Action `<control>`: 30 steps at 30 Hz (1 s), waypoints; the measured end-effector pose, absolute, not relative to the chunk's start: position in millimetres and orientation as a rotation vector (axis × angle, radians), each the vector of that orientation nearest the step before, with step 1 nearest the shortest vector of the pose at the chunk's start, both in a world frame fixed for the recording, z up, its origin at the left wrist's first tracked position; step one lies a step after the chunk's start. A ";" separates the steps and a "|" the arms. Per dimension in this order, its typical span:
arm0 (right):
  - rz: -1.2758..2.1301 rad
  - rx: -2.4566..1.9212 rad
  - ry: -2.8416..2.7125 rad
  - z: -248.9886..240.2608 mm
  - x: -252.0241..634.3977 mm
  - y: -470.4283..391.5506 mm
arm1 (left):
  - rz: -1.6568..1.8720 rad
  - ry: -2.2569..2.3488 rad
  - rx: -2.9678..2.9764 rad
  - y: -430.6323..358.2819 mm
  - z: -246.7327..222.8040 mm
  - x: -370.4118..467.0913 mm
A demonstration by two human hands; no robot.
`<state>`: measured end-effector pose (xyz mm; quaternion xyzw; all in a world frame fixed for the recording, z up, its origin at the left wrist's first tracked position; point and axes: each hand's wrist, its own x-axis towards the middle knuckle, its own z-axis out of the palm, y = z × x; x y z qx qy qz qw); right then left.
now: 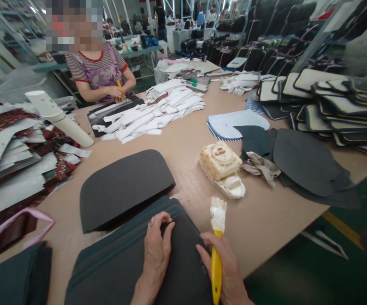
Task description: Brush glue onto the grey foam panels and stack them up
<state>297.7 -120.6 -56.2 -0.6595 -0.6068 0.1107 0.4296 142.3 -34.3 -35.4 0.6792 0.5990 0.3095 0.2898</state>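
Observation:
A stack of dark fabric-like panels (113,271) lies before me, its far edges fanned in steps. My left hand (158,243) is over the top panel, fingers curled, with thumb and forefinger pinched at its far edge. In my right hand (229,264) is a paintbrush (216,258) with a yellow handle, its white-coated bristles pointing up and away. The right fingertips are close to the stack's right edge. Beyond the brush stands a cut-open plastic container (221,163) smeared with a white substance. Another stack of dark rounded panels (128,186) lies past my left hand.
Across the table (186,156) a co-worker (99,76) holds something yellow. White strips (161,110) are heaped there. A white tube (59,118) leans at left beside patterned scraps (21,161). Dark pieces (307,161), a rag (261,167) and stacked edged panels (326,106) occupy the right.

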 end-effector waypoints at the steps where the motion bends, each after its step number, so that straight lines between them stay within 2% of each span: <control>1: 0.285 -1.647 -1.516 -55.7 298.1 -119.6 | 0.832 1.614 1.777 -34.3 -36.1 142.7; 30: 0.363 -1.699 -1.579 -50.9 299.3 -110.2 | 0.822 1.699 1.728 -35.0 -38.3 146.9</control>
